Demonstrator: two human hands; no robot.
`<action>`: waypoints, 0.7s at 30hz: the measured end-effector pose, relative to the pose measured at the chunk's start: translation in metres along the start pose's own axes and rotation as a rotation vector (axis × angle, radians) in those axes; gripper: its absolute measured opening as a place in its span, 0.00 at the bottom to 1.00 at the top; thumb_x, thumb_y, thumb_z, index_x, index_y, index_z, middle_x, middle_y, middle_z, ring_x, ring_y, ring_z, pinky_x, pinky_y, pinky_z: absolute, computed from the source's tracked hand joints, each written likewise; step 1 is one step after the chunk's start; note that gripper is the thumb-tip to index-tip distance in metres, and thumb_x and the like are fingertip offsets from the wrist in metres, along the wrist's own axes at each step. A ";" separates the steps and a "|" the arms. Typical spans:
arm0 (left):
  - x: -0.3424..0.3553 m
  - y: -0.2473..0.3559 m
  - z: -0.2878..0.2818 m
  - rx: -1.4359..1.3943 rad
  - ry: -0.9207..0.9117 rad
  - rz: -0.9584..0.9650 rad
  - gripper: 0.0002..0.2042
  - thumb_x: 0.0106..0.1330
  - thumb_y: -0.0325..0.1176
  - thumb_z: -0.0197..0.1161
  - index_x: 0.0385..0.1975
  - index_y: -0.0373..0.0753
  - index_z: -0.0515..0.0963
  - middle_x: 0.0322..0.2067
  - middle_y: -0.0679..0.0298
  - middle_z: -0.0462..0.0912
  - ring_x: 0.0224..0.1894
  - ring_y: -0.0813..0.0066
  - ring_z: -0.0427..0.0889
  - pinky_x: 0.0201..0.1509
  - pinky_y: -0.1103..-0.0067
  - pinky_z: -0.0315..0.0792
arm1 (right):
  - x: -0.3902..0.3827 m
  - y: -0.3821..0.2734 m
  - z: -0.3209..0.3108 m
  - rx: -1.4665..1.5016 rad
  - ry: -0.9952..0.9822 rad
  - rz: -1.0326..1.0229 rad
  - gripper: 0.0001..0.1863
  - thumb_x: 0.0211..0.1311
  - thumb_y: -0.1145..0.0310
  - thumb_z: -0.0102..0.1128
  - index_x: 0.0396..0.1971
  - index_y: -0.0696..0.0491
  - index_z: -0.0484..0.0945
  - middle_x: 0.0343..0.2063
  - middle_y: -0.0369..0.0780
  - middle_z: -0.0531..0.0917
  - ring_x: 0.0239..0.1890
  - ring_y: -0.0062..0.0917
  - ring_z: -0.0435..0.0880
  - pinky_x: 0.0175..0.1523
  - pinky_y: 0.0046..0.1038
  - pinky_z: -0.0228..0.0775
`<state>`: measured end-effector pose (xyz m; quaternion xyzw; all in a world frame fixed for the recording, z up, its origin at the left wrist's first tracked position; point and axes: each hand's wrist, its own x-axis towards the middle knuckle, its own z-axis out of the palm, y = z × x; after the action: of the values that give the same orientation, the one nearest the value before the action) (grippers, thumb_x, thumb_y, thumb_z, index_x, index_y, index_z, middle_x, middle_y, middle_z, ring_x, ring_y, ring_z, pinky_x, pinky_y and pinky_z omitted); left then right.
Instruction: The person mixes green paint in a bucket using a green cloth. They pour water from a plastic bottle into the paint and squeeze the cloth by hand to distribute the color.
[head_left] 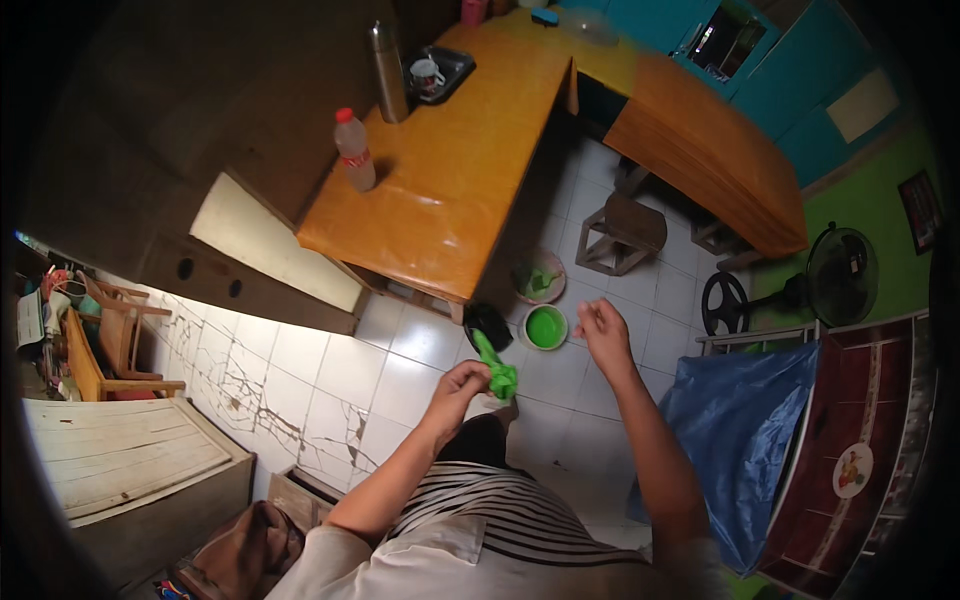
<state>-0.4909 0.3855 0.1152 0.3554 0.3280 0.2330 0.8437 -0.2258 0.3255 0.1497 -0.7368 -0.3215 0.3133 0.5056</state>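
My left hand [465,382] is closed on a crumpled bright green thing [500,375], perhaps a leaf or cloth. My right hand [603,325] is raised to the right with bent, slightly parted fingers and nothing visible in them. Below my hands, on the tiled floor, are a bowl of green liquid [545,326], a pinkish dish with green material [538,287], and a dark container [475,318], partly behind the green thing.
A wooden counter [440,200] carries a bottle [355,160], steel flask [388,80] and tray [455,75]. A wooden stool [630,230] stands ahead; a standing fan [840,275] and blue tarp [730,430] are right; a white cabinet [120,450] is lower left.
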 end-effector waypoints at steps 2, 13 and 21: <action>0.002 -0.015 -0.005 -0.049 0.119 0.009 0.04 0.67 0.29 0.57 0.36 0.36 0.76 0.32 0.65 0.80 0.36 0.77 0.77 0.46 0.80 0.71 | 0.029 0.014 -0.003 -0.055 -0.049 0.090 0.16 0.69 0.59 0.54 0.27 0.56 0.72 0.19 0.34 0.76 0.22 0.14 0.76 0.30 0.19 0.67; 0.052 -0.055 0.016 -0.221 0.458 0.057 0.04 0.69 0.30 0.56 0.36 0.36 0.76 0.30 0.68 0.78 0.33 0.80 0.76 0.44 0.83 0.70 | 0.095 0.141 -0.078 -0.282 -0.251 0.388 0.09 0.67 0.67 0.54 0.33 0.59 0.74 0.25 0.40 0.79 0.23 0.22 0.81 0.33 0.24 0.75; 0.115 -0.080 0.054 -0.245 0.631 0.154 0.04 0.70 0.29 0.55 0.35 0.37 0.75 0.29 0.69 0.77 0.33 0.81 0.76 0.42 0.83 0.70 | 0.179 0.200 -0.118 -0.448 -0.552 0.336 0.06 0.64 0.70 0.55 0.36 0.57 0.76 0.27 0.39 0.81 0.28 0.22 0.83 0.36 0.25 0.75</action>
<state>-0.3615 0.3827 0.0391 0.1855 0.5144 0.4322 0.7170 0.0052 0.3470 -0.0295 -0.7593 -0.3809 0.5002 0.1682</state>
